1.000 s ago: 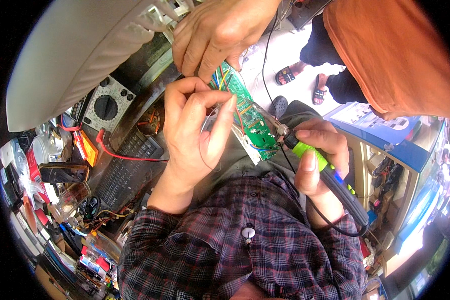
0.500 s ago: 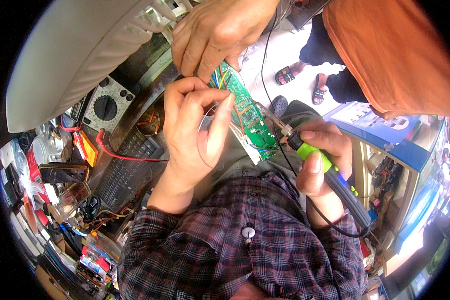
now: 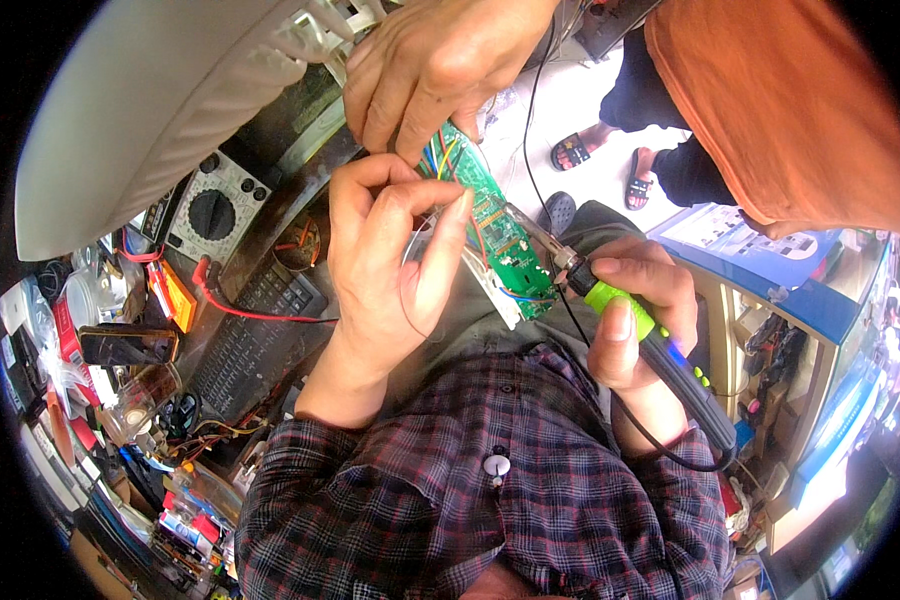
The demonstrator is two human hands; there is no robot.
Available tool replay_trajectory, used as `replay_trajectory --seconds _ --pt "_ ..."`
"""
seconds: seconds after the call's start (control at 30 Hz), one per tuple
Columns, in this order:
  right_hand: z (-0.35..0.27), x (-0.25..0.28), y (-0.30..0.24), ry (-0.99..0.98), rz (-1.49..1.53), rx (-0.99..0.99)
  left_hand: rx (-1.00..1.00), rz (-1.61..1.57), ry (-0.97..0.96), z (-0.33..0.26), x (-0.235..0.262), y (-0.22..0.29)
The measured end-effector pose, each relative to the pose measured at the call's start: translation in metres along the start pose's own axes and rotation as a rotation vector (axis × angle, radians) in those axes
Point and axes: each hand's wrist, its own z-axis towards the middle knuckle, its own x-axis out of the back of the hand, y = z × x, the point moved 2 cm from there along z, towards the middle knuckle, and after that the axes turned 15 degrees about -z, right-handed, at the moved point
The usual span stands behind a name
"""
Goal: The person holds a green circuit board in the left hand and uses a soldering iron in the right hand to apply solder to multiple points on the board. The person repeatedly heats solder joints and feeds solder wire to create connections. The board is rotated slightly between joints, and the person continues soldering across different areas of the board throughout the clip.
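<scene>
The green circuit board slants above the lap, its upper end under a co-worker's hand, its lower end jutting toward the plaid shirt. The left hand is by the board's left long edge, thumb and forefinger pressed together over that edge, pinching a thin strand that loops out beside the palm. Coloured wires crowd the upper end, right beside those fingertips and the co-worker's fingers, so elbow room there is tight.

The right hand wraps a black-and-green soldering iron, thumb and fingers closed around the grip. Its metal shaft points up and left at the board's right long edge (whether the tip touches, I cannot tell). Between that edge and the right hand lies a narrow gap, crossed by the shaft and a thin black cable; the roomier side is up and right, over the pale floor, as far as the sandals of a person in orange.

Farther right, the blue-topped counter sets a boundary. To the left, well apart from the board, a keyboard and a multimeter fill the worktop.
</scene>
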Motion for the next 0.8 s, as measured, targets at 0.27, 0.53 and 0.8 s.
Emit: replay_trajectory --seconds 0.27,0.53,0.8 --pt "0.0008 0.0040 -0.0035 -0.020 -0.051 0.013 -0.013 -0.017 -0.006 0.0001 -0.0006 -0.0005" --pt "0.0008 0.0045 -0.0021 0.013 -0.023 0.038 -0.002 -0.022 -0.003 -0.0005 -0.0001 -0.0004" --pt "-0.0022 0.0005 -0.0005 0.007 0.018 -0.017 -0.017 -0.004 0.005 0.0006 -0.0005 0.0005"
